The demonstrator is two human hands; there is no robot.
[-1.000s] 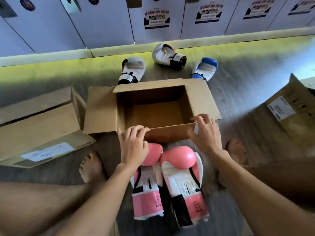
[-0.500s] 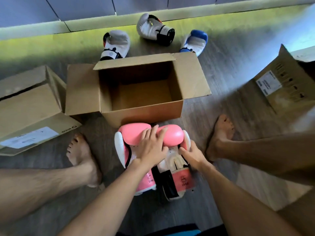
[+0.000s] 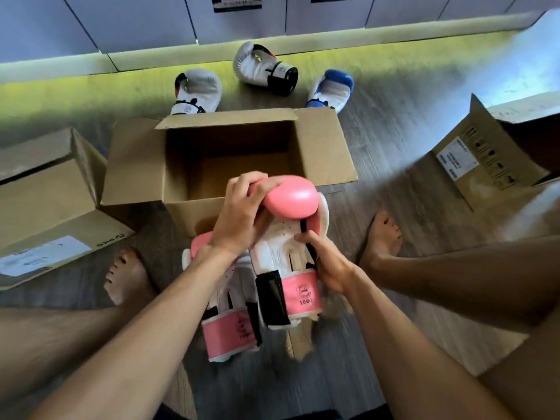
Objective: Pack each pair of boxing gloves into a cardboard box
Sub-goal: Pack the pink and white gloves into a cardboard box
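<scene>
My left hand (image 3: 239, 219) is curled over the rounded pink knuckle end of the pink and white padded boxing glove (image 3: 291, 201), and my right hand (image 3: 328, 265) pinches the same glove along its white palm side just above the pink cuff. That glove is raised and tilted, its padded end over the near rim of the open brown cardboard box (image 3: 185, 216) but not yet down inside. Its partner, the second pink and white glove (image 3: 227, 334), lies just beside it on the left, partly under my left forearm. I cannot tell whether it is off the floor. I judge these gloves light but bulky, with soft foam that gives under my fingers and a smooth skin that could slide. The firmer cuff and the narrow palm are the surest places to hold, and the loose black strap could catch on the box edge. Beyond the box lie two white boxing gloves (image 3: 198, 92) and a blue and white boxing glove (image 3: 331, 89), a closed cardboard box (image 3: 45, 213) sits to my left, another labelled cardboard box (image 3: 485, 153) to my right
</scene>
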